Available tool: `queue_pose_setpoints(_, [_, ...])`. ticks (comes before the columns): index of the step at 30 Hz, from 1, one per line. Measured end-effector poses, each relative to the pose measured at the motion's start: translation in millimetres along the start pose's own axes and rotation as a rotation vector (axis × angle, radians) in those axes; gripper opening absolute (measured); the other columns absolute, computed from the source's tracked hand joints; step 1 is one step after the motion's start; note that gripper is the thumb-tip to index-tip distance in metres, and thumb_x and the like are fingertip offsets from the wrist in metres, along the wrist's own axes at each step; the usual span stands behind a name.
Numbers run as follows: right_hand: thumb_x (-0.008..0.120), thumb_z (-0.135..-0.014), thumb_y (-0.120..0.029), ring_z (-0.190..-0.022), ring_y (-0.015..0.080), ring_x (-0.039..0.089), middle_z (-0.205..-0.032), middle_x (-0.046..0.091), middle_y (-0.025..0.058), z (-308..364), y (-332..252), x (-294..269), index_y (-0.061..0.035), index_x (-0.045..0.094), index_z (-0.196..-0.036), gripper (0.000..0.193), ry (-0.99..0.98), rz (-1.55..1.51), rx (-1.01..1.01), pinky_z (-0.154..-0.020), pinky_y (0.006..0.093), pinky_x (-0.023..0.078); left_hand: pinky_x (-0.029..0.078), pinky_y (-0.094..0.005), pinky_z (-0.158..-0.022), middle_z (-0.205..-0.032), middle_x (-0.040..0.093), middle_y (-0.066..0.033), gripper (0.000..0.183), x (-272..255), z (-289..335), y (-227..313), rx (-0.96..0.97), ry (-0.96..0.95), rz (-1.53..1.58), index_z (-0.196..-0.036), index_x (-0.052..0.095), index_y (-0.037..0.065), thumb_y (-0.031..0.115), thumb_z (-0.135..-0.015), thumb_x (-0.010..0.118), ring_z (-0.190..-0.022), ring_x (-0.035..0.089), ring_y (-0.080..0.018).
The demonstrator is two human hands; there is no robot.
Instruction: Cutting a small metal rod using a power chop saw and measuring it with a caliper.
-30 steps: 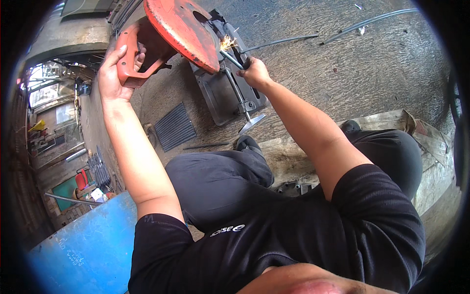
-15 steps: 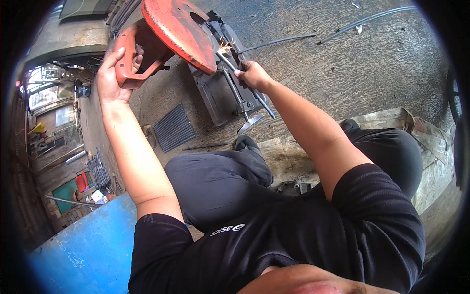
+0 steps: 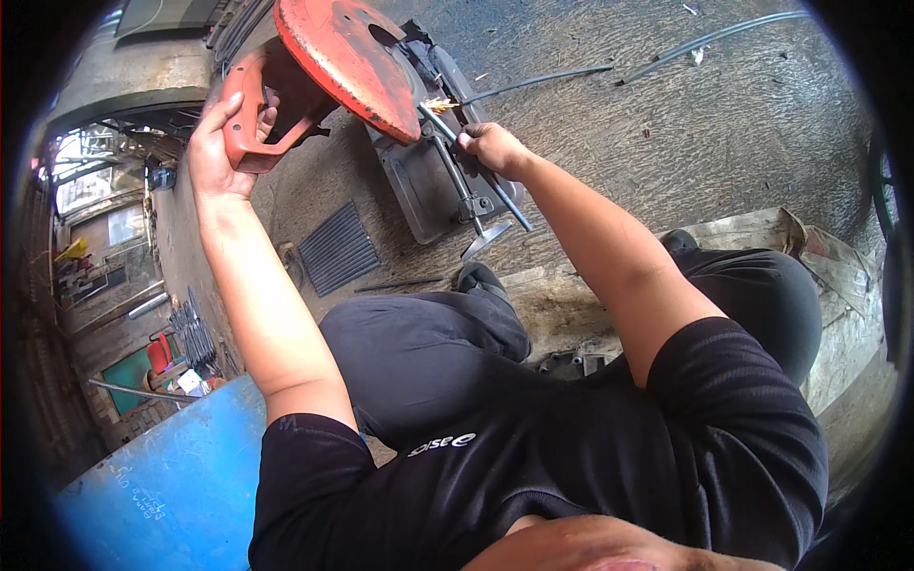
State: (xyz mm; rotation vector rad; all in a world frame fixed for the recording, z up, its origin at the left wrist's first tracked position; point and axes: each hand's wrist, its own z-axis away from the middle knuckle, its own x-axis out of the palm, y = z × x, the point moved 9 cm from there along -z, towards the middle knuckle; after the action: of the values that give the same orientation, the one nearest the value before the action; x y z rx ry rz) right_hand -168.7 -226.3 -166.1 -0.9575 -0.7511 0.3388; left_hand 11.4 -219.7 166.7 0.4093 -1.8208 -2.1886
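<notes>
My left hand [image 3: 217, 154] is wrapped round the orange loop handle [image 3: 249, 109] of a chop saw, whose worn orange blade guard [image 3: 347, 71] slants over the grey base [image 3: 407, 195]. Small sparks [image 3: 440, 104] fly beside the guard's lower edge. Just below them, my right hand [image 3: 495, 150] grips a thin metal rod [image 3: 512, 209] lying across the saw's base. The clamp screw [image 3: 455, 171] with its flat crank [image 3: 486, 241] runs alongside the rod. The guard hides the contact between blade and rod.
A row of short cut rods [image 3: 339, 247] lies on the floor left of the saw, with a single dark rod [image 3: 400, 284] near my foot. Longer rods [image 3: 714, 40] stretch away at the upper right. A blue panel [image 3: 171, 476] stands at the lower left.
The sparks have changed shape and now spread more sideways. My right hand and the rod have shifted very slightly; my left hand keeps its hold on the handle.
</notes>
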Motion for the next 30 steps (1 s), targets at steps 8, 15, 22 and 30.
queue_pose_setpoints(8, [0.050,-0.096,-0.024,-0.058,0.0153,0.059,-0.074,0.062,0.0072,-1,8,3,0.0009,0.061,-0.093,0.028,-0.055,-0.086,0.068,-0.056,0.0313,0.051,0.054,-0.0360,-0.082,-0.112,0.055,-0.0215,0.046,2,0,1,0.013,-0.023,-0.016,-0.125,0.042,-0.007,0.010,-0.085,0.055,-0.094,0.062,-0.0297])
queue_pose_setpoints(15, [0.055,-0.092,-0.028,-0.082,0.0252,0.061,-0.086,0.066,0.0158,-1,-26,-61,-0.0035,0.065,-0.098,0.027,0.359,0.495,-0.049,-0.078,0.0386,0.046,0.053,-0.0350,-0.083,-0.113,0.057,-0.0201,0.046,2,-1,0,0.004,-0.015,-0.026,-0.128,0.042,-0.006,0.012,-0.087,0.052,-0.095,0.061,-0.0275])
queue_pose_setpoints(22, [0.052,-0.095,-0.032,-0.064,0.0134,0.051,-0.072,0.059,0.0057,14,-78,-97,0.0009,0.060,-0.096,0.034,0.350,0.228,-0.154,-0.061,0.0302,0.043,0.054,-0.0313,-0.079,-0.099,0.061,-0.0169,0.039,-8,-4,-3,0.027,0.001,-0.005,-0.119,0.049,-0.005,0.014,-0.086,0.057,-0.086,0.062,-0.0223])
queue_pose_setpoints(30, [0.041,-0.100,-0.026,-0.062,0.0109,0.046,-0.071,0.051,0.0018,48,-138,-26,-0.0046,0.050,-0.088,0.027,0.234,0.099,-0.310,-0.059,0.0253,0.040,0.052,-0.0296,-0.075,-0.098,0.061,-0.0151,0.046,-23,-1,5,0.196,0.289,-0.137,-0.118,0.046,-0.006,0.019,-0.083,0.061,-0.085,0.062,-0.0204])
